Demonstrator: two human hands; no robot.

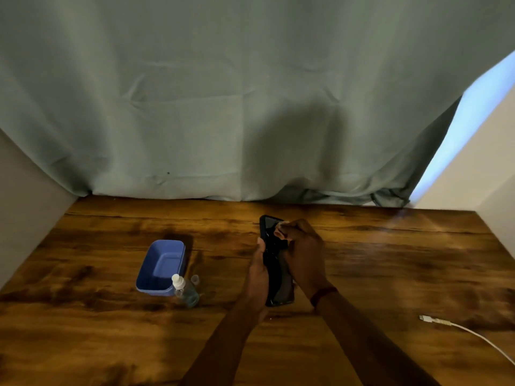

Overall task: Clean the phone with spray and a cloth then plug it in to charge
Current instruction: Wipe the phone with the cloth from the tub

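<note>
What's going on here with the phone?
A person is cleaning a phone. The left hand holds it just above the wooden table, and the right hand rubs its screen with what looks like a dark cloth. The spray bottle stands on the table beside a blue tub. The white charging cable lies loose on the right, not yet plugged into the phone.

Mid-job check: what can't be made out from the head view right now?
Head view only:
Cloth: only a pale scrap shows at the right hand's fingers; the hand hides the rest.
Phone: blurred, its middle covered by both hands, left hand gripping its edge.
Charging cable: cut off by the right edge; far end unseen.
Spray bottle: label too small.
</note>
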